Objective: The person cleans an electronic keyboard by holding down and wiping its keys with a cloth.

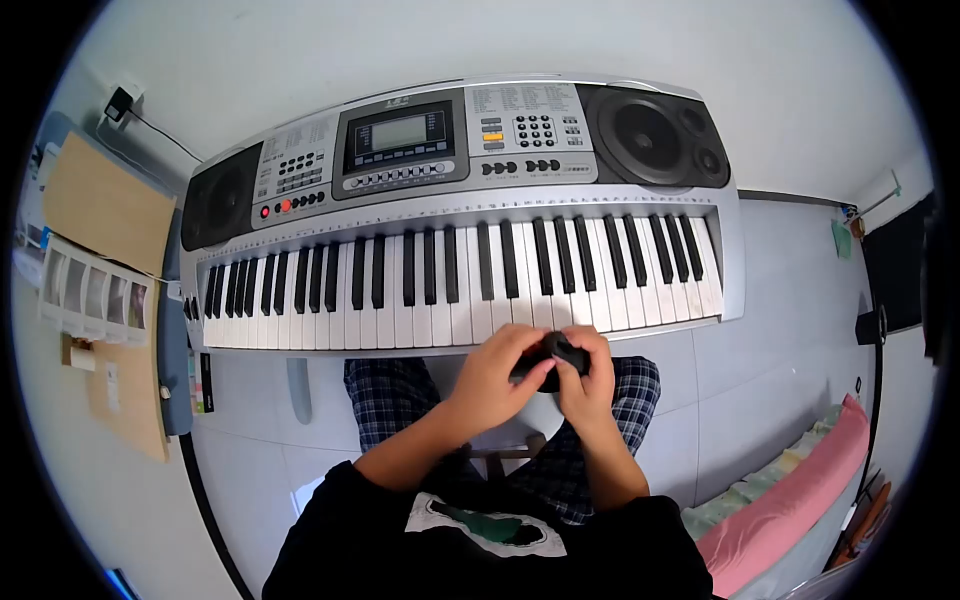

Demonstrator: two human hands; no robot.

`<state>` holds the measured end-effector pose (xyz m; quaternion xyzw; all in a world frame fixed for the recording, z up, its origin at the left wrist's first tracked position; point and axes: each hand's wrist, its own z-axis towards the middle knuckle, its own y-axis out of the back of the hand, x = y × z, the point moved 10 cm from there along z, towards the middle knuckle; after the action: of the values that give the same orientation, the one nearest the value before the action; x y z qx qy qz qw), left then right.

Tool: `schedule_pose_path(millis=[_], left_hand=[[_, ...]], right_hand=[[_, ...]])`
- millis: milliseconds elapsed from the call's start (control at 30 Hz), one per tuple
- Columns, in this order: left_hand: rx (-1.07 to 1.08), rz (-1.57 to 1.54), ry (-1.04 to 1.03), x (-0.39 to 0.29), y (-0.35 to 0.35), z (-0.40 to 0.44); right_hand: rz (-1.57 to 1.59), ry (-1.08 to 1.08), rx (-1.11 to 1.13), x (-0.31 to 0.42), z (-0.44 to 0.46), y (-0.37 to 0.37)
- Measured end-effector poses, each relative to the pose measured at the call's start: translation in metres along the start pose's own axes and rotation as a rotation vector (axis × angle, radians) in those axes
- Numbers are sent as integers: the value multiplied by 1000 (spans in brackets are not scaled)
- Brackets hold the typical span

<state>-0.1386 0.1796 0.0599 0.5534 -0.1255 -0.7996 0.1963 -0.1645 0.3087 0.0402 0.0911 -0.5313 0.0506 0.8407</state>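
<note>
A small black object (553,358), too covered to name, is held between my two hands just in front of the keyboard's near edge. My left hand (497,378) wraps its fingers and thumb round its left side. On its right side my right hand (586,380) closes round it, thumb resting on top. Beyond both hands lies the silver electronic keyboard (420,212), with its black and white keys, screen, buttons and two speakers. My fingertips are close to the front of the white keys; whether they touch them I cannot tell.
A wooden desk (110,200) with a photo strip (95,290) stands at the left. Above it a black plug (119,104) with a cable is in the wall. A pink bolster (790,500) lies at the lower right. My legs in checked trousers (390,400) are under the keyboard.
</note>
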Motion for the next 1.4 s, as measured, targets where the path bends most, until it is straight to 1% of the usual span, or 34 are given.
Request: schedule_pose_path(millis=[33,67,100,200,267,367,433,500,533,567,633,700,767,800,833,867,900,967,1033,1167,1233,1300,1367,1400], left_hand=[[6,-6,-37,-4,0,-1],[2,-33,-40,-6,1,-1],[-2,-40,-30,-6,2,0],[-19,-63,-11,-8,-1,-2],[-65,-52,-86,-15,-2,-2],[-57,-66,-83,-25,-10,-3],[-74,-68,-80,-33,-18,-7],[-122,-36,-101,-45,-22,-12],[-143,35,-107,-49,-24,-16],[-169,40,-52,-48,-24,-22],[-301,161,-90,-50,-19,-36],[-314,182,-53,-45,-18,-49],[-348,340,-101,-44,-13,-56],[-351,343,-104,-41,-8,-56],[-327,482,-130,-41,-7,-54],[-305,620,-159,-42,-7,-51],[-313,622,-165,-42,-2,-46],[-341,713,-56,-28,12,-34],[-310,756,-45,-10,16,-21],[-229,811,-32,-4,25,7],[-199,874,-24,2,27,18],[-167,866,-2,4,28,23],[-89,945,51,6,28,29],[-64,946,30,7,27,30]], right_hand=[[8,6,-7,-1,-2,1],[43,62,-1,3,-3,-2],[38,54,7,3,-2,-1],[-48,77,11,9,1,7],[-65,69,25,9,4,11],[-99,71,19,14,7,22],[-176,116,-3,27,6,31],[-178,141,-10,36,4,40],[-217,184,-12,44,1,44],[-257,223,-14,51,-5,49],[-280,204,-16,53,-13,59],[-325,157,-25,53,-28,68],[-307,129,-37,55,-39,75],[-325,105,-43,56,-40,79],[-343,76,-52,56,-42,83],[-357,104,-44,63,-36,84],[-375,137,-46,69,-27,85],[-405,223,9,82,0,76],[-511,353,80,98,34,56],[-573,352,279,80,100,2],[-614,323,316,62,124,-23],[-749,332,479,27,137,-53],[-759,366,456,12,146,-66],[-800,358,444,10,148,-70]])
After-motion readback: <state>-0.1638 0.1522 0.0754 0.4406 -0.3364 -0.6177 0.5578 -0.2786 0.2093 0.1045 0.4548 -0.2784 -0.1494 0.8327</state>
